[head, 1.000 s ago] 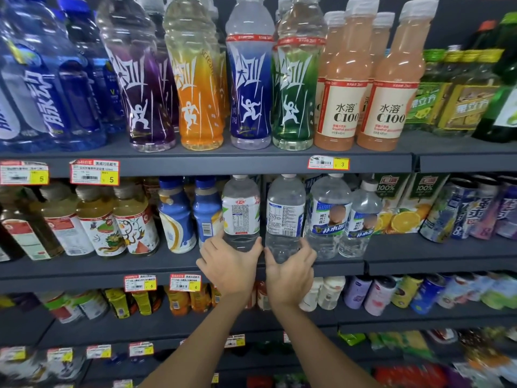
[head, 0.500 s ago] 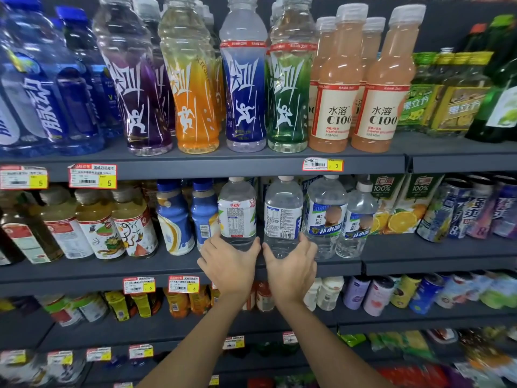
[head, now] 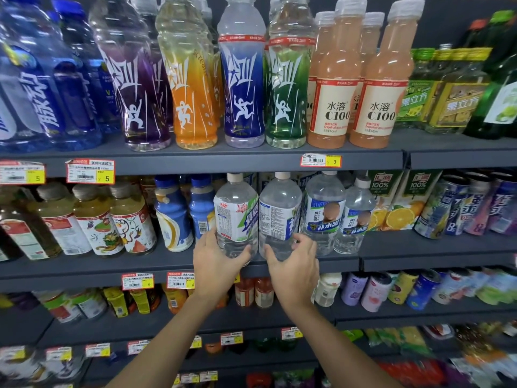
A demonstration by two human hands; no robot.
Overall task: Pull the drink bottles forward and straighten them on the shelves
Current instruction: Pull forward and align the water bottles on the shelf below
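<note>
Two clear bottles with white labels stand side by side at the front edge of the middle shelf (head: 84, 271). My left hand (head: 215, 264) grips the base of the left clear bottle (head: 236, 217), thumb across its front. My right hand (head: 293, 264) wraps the base of the right clear bottle (head: 279, 217), fingers curled around its right side. Both bottles are upright and show the back or side of their labels. Two clear coconut-water bottles (head: 326, 214) stand just to the right, slightly further back.
Blue-and-white bottles (head: 172, 217) and tea bottles (head: 131, 219) stand left of my hands; juice cartons (head: 397, 197) and cans (head: 458, 205) to the right. Tall sports drinks (head: 242, 79) and peach C100 bottles (head: 377, 79) fill the upper shelf. Small bottles and cans fill the lower shelves.
Both hands have closed around the bottle bases, and the two clear bottles have come forward to the shelf edge. The left bottle has turned, showing more of its green label side.
</note>
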